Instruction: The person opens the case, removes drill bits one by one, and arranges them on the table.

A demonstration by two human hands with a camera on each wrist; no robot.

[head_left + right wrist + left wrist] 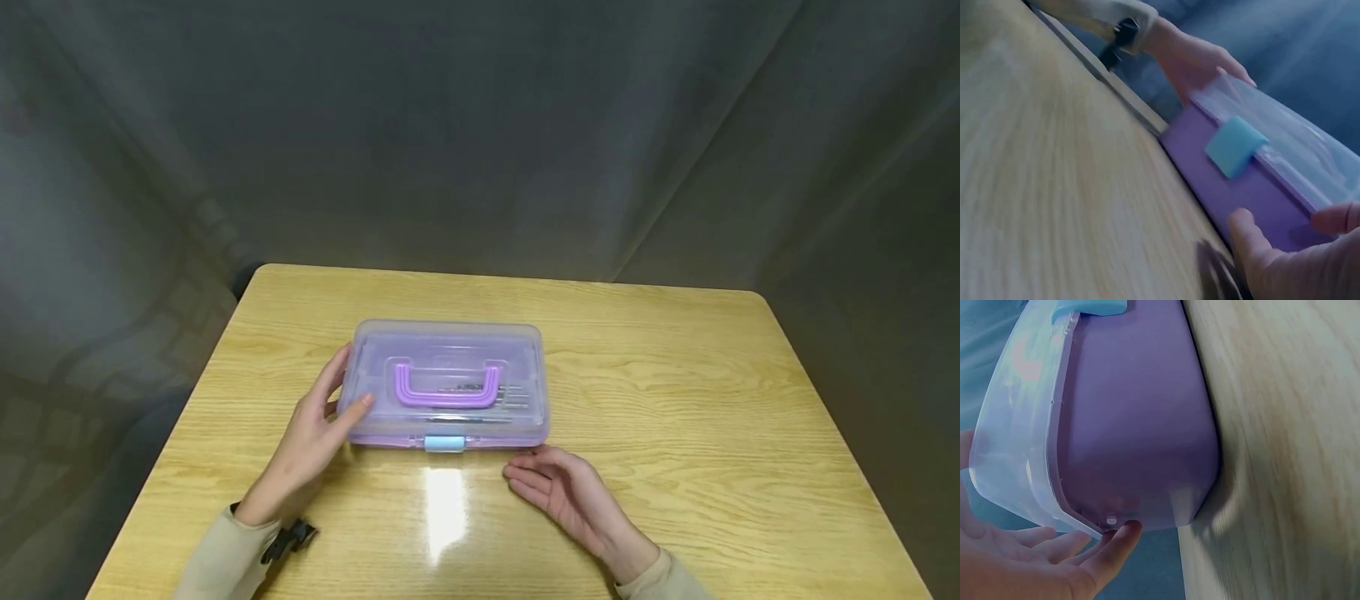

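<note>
Purple box (447,383) on table (675,433): rigid, smooth, probably light; left hand (315,433) spread against its left end; right hand (558,492) relaxed near its front-right corner; handle (447,388) offers surest hold.

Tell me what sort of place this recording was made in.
Probably a staged recording setup rather than a lived-in room: a grey draped backdrop hangs behind a small wooden table that bears only a purple plastic case, with both hands beside it.

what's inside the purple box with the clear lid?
Through the clear lid of the shut purple plastic box, behind the purple handle, lie a few thin dark metal rods or tools. Exact kind and count can't be told; the handle and glare cover the rest.
</note>
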